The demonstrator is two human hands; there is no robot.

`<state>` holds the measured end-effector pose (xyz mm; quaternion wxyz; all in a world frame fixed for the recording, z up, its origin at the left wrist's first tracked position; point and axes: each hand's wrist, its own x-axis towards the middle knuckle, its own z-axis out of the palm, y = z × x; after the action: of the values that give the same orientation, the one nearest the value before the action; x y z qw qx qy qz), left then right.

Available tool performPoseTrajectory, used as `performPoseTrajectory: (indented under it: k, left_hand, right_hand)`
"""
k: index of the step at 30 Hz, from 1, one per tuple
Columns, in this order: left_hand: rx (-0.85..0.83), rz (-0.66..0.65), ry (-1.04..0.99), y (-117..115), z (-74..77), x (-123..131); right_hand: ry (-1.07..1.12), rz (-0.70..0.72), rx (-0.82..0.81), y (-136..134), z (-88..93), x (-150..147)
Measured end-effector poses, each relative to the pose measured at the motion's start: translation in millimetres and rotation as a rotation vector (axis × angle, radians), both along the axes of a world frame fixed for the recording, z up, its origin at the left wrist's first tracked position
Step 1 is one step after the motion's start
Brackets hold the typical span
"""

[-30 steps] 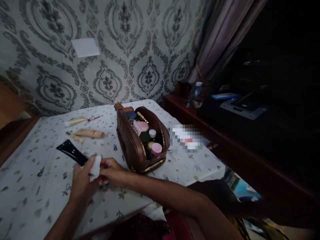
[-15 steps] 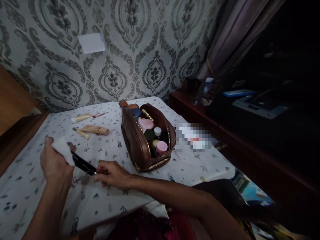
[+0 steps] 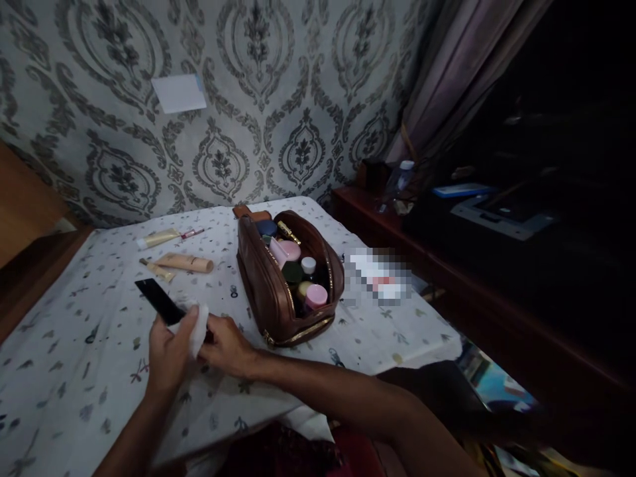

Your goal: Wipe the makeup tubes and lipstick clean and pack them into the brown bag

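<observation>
A black tube (image 3: 158,301) lies slantwise over the flowered tablecloth (image 3: 74,377). My right hand (image 3: 229,346) pinches its near end. My left hand (image 3: 171,351) is closed on a white tissue (image 3: 199,328) and presses it round the tube close to that end. Just right of both hands stands an open brown leather pouch (image 3: 268,291), filled with several small jars and bottles, among them a pink-lidded jar (image 3: 317,295).
Beige cosmetic tubes (image 3: 186,263) and a thin pink-tipped stick (image 3: 191,233) lie farther back on the cloth. A blurred white packet (image 3: 377,276) lies right of the pouch. Beyond it a dark wooden shelf (image 3: 397,232) bears a plastic bottle (image 3: 400,179).
My left hand with the tissue slid from the tube's far end back down to the near end beside my right hand. The tube stayed held by my right hand.
</observation>
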<state>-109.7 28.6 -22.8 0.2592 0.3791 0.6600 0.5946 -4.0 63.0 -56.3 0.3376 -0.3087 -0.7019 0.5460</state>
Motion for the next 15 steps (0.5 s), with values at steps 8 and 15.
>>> performPoseTrajectory:
  k: [8, 15]
  left_hand:
    - [-0.007, -0.014, 0.315, -6.1, 13.6, -31.4]
    - [-0.080, -0.249, 0.736, -21.3, 4.5, -60.9]
  right_hand:
    - [-0.077, -0.010, 0.200, -3.5, 14.9, 7.6]
    - [0.238, -0.033, 0.144, -2.8, 32.9, 17.9]
